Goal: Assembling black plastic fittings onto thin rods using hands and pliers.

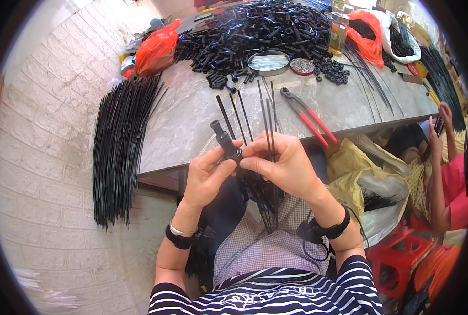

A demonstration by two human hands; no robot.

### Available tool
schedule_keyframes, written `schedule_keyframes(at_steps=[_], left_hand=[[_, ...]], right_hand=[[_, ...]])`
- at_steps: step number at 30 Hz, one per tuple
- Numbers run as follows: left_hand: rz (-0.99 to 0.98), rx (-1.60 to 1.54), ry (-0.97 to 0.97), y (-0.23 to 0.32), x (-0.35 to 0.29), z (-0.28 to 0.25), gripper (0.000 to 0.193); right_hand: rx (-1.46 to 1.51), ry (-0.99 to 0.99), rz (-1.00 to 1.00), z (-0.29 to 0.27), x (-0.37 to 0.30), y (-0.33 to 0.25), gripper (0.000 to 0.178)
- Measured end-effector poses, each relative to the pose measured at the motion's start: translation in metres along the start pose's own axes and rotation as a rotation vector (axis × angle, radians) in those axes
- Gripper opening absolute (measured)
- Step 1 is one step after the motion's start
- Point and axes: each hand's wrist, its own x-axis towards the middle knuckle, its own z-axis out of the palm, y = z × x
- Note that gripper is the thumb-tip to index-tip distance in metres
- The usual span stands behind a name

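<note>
In front of my chest, my left hand (pixel 209 176) is closed around a black plastic tubular piece (pixel 223 139), stepped in width and tilted up to the left. The thumb and fingertips of my right hand (pixel 284 160) pinch together against its lower end; whatever sits between them is hidden. Several thin black rods (pixel 269 210) stand out of my lap, passing behind and beside my hands toward the table edge. Just beyond my right hand, end-cutting pincers (pixel 310 119) with red handles lie on the grey table (pixel 187 115).
A bundle of black rods (pixel 119 152) overhangs the table's left side. Farther back lie a heap of black tubes (pixel 260 31), a round tin of white pins (pixel 268 63), a dish of small metal parts (pixel 302 66) and black rings (pixel 332 72). Another person's hand (pixel 435 131) shows at right.
</note>
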Motion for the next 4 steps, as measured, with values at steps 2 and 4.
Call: schedule_keyframes(at_steps=[2,4], left_hand=[[0.007,0.008,-0.029,-0.0017,-0.0009,-0.0048,0.039],[0.013,0.003,-0.064,-0.0044,-0.0018,-0.0079,0.042]], right_hand=[[-0.091,-0.006,-0.121,-0.0001,0.0007,0.0054,0.015],[0.039,0.034,-0.022,0.002,-0.0017,0.0027,0.015]])
